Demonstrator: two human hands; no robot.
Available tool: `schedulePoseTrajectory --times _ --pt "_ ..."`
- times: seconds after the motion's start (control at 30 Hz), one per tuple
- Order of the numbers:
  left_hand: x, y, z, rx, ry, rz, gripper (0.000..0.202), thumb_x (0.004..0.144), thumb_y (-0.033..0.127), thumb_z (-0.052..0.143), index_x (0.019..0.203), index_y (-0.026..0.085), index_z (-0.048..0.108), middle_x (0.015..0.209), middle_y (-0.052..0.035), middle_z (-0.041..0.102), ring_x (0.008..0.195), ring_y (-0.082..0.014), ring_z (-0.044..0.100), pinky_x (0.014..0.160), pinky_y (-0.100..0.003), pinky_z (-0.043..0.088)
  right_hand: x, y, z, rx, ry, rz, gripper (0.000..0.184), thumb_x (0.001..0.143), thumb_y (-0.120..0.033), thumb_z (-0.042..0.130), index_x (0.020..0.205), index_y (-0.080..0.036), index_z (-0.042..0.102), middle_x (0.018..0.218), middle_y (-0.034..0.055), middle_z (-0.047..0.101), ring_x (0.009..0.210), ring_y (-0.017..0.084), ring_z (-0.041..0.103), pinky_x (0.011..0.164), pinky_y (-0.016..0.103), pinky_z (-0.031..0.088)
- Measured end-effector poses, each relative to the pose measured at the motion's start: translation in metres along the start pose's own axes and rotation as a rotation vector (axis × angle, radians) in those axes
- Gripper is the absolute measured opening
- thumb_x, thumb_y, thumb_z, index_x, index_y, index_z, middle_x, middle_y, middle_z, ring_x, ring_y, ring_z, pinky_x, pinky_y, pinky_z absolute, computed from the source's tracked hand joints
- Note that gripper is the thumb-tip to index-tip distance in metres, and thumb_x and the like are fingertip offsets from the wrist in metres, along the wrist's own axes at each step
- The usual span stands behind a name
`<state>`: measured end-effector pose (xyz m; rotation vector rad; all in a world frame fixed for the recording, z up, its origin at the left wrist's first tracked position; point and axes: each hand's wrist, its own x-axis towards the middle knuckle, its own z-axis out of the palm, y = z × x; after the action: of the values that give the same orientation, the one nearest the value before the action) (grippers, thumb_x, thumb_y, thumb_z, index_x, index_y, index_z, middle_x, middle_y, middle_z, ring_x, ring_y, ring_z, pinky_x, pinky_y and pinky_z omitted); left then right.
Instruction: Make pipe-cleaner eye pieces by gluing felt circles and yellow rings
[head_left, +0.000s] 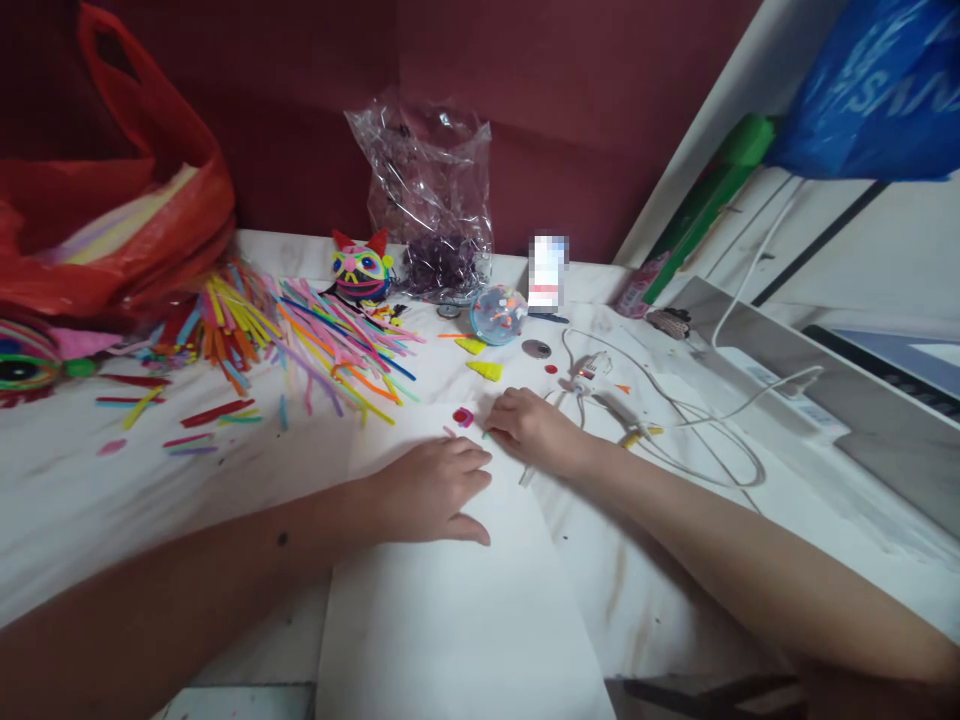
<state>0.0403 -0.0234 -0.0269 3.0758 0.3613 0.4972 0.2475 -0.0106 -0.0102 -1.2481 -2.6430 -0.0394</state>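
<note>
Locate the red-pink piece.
Head view, centre: the red-pink piece lies at the far end of the white paper, just beyond the left hand, left of the right hand.

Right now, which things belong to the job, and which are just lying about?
Seem part of the job:
- white paper, under the left hand
- red-and-pink piece, near the right hand
- perhaps the coloured strips

Probably just lying about:
- red plastic bag
- blue plastic bag

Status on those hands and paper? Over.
Left hand spread over white paper. Right hand curled, grip unclear. Red-pink piece near paper's far edge. Possible obstacle: white cables at right.
</note>
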Motion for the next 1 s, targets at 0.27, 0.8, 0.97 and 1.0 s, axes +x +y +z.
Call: schedulePoseTrajectory --times 0.27,0.8,0.97,1.0 --pt "0.0 0.001 -0.001 0.023 -0.008 0.001 0.051 0.078 0.06 0.056 0.092 0.012 0.064 0.106 -0.0143 0.064 0.101 -0.0278 0.056 0.088 -0.04 0.045 0.006 0.004 0.0 0.182 0.006 0.425 0.023 0.083 -0.022 0.047 0.084 -0.015 0.069 0.078 0.0084 0.07 0.067 0.017 0.061 0.06 0.026 0.043" --pt "0.0 0.0 0.001 0.043 -0.012 0.004 0.047 0.08 0.058 0.056 0.092 0.013 0.063 0.106 -0.0133 0.064 0.1 -0.0267 0.056 0.092 -0.04 0.043 0.01 0.015 0.02 0.266 0.185 0.039 0.017 0.075 -0.003 0.049 0.073 -0.018 0.057 0.071 0.0038 0.059 0.068 0.014 0.054 0.065 0.025 0.045" --pt "0.001 0.002 -0.001 0.046 -0.049 -0.021 0.044 0.08 0.056 0.057 0.091 0.014 0.062 0.104 -0.0118 0.064 0.099 -0.0259 0.056 0.093 -0.04 0.042 0.018 0.008 0.024 0.334 0.223 0.165 0.018 0.069 -0.001 0.051 0.072 -0.018 0.055 0.067 -0.0005 0.057 0.06 0.011 0.048 0.059 0.021 0.04" --pt "0.001 0.002 -0.002 0.045 -0.055 -0.024 0.043 0.08 0.056 0.058 0.091 0.014 0.062 0.103 -0.0117 0.064 0.099 -0.0258 0.056 0.093 -0.039 0.042 0.018 0.008 0.024 0.341 0.226 0.186 0.018 0.069 -0.001 0.051 0.072 -0.018 0.056 0.067 -0.0008 0.057 0.059 0.01 0.048 0.059 0.021 0.039"
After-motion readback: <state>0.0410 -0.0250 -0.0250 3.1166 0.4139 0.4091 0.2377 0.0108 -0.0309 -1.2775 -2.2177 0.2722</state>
